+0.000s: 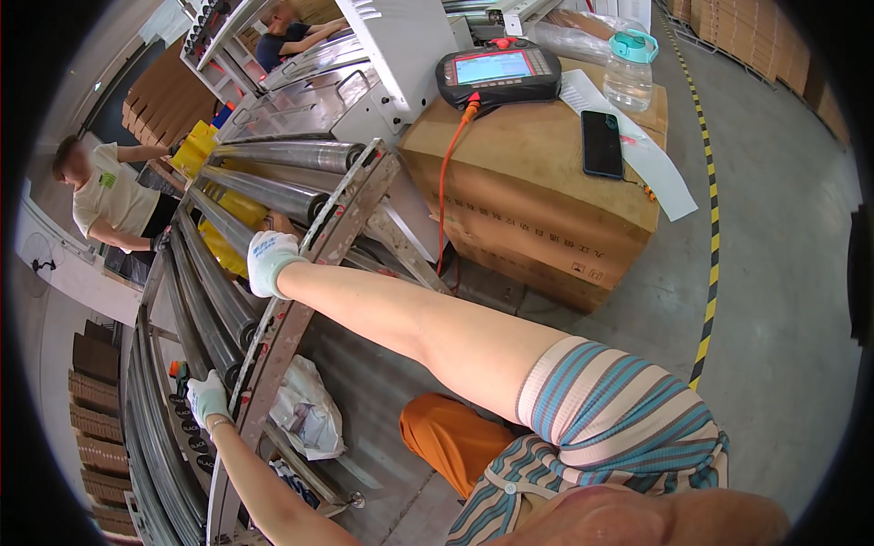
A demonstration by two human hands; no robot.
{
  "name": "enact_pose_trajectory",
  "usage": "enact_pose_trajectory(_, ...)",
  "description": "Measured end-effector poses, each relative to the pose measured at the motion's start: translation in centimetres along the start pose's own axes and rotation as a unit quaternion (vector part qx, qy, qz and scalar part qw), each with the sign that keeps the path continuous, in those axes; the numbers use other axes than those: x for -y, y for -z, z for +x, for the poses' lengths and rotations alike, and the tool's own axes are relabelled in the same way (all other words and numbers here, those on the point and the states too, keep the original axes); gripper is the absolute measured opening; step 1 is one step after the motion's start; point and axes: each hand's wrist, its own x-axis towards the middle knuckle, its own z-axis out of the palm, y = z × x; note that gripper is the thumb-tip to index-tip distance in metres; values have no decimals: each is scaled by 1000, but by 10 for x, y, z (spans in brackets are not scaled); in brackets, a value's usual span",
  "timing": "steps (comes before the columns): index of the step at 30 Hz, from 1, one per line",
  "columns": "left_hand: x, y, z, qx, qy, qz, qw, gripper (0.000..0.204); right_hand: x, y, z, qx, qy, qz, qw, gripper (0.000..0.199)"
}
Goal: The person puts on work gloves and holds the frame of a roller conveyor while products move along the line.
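Both hands wear white gloves and reach over the side rail point(279, 329) of a roller conveyor. My right hand point(273, 259) is closed like a fist just past the rail, beside a metal roller point(223, 223); whatever its fingers hold is hidden. Lower down, my left hand point(208, 398) bends its fingers close to the end of another roller point(214, 337). What lies under those fingers I cannot make out. Yellow material point(221, 246) shows between and below the rollers near my right hand.
A cardboard box point(528, 191) at right carries a handheld control panel point(496, 73) with an orange cable, a phone point(602, 144) and a water bottle point(630, 77). Across the conveyor stands a co-worker point(114, 196); another person point(289, 36) is farther back. A white bag point(308, 409) lies below the rail.
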Motion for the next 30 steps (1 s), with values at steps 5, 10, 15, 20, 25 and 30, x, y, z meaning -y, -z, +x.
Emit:
enact_pose_trajectory(5,0,-1,0,5,-3,-12,1000,57,-1,-2,0,-4,-1,-7,1000,53)
enact_pose_trajectory(10,4,1,0,-4,-16,-20,1000,58,2,6,-6,-5,-1,-13,1000,52)
enact_pose_trajectory(15,4,-4,3,0,-17,-24,1000,58,0,-1,1,1,1,-18,1000,50)
enact_pose_trajectory(20,6,-6,5,-7,-13,-19,1000,59,0,0,0,-1,3,-13,1000,50)
enact_pose_trajectory(25,1,-4,2,-4,-18,-26,999,59,-2,6,-4,-1,-10,0,1000,51)
enact_pose_trajectory(30,8,-7,6,-10,-13,-18,1000,58,1,2,-2,6,-3,6,1000,52)
